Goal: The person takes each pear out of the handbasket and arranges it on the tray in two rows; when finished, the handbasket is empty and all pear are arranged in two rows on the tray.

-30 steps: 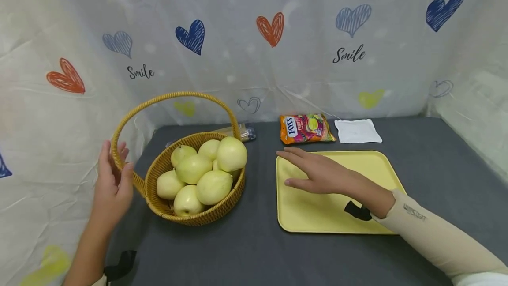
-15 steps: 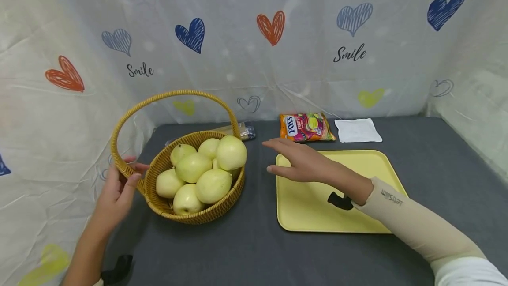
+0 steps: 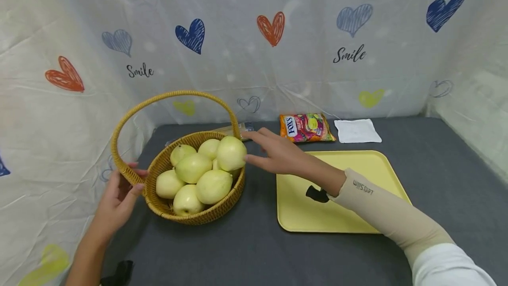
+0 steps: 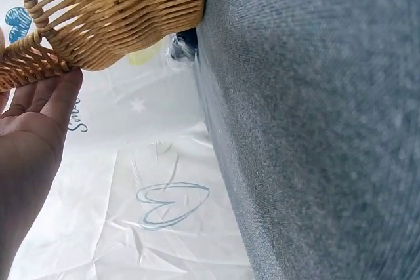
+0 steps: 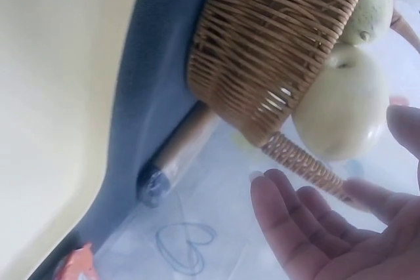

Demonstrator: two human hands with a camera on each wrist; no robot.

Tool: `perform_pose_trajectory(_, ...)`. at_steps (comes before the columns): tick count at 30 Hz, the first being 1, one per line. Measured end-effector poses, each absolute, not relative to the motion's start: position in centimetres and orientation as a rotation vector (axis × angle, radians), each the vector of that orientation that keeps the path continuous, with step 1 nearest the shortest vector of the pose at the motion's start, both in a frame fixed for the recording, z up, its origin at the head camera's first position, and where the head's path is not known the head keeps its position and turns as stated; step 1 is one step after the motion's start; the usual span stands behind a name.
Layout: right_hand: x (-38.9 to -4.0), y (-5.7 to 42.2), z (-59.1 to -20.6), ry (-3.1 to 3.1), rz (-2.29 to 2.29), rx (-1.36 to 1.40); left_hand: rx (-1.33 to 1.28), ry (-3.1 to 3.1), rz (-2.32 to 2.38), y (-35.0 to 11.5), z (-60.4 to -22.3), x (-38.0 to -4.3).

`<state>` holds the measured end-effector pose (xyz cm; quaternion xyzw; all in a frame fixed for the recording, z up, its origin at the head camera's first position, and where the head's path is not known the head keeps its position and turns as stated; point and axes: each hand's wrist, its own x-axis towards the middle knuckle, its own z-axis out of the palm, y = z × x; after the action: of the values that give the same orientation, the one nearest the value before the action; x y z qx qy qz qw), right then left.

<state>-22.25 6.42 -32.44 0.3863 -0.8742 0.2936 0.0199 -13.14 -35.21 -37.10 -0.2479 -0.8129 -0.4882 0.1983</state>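
head view: the basket (image 3: pixel 194 220) sits left of centre, heaped with pale fruit (image 3: pixel 193 167). at lower left the left hand (image 3: pixel 113 204) grips the left foot of the handle (image 3: pixel 178 95), thumb and fingers either side; the right hand (image 3: pixel 275 151), fingers spread, hangs beside the topmost fruit. the step looks like taking hold of both sides: best grip both feet low and evenly, without nudging that high fruit, which could roll out.

left wrist view: at upper left, fingers meet the handle's underside close to the rim, clearer than from above.

right wrist view: at lower right, the fingers are extended, gripping nothing; whether one brushes the handle i cannot tell. the wrapped packet (image 5: pixel 180 145), partly covered in the head view, shows more plainly.
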Motion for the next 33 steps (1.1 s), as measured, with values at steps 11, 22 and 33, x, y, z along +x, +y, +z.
perform_pose_trajectory(11,-22.8,1.7,-31.3,-2.878,0.749,1.101,-0.672,-2.304,-1.314,-35.3,-37.0,-12.8)
perform_pose_trajectory(22,-22.9,0.5,-31.4,-2.883,0.720,1.040,-0.691,-2.278,-1.284,-35.2,-37.2,-12.9)
perform_pose_trajectory(33,-22.6,1.5,-31.9,-2.771,0.967,1.059,-0.665,-2.285,-1.251,-35.1,-37.4,-13.0)
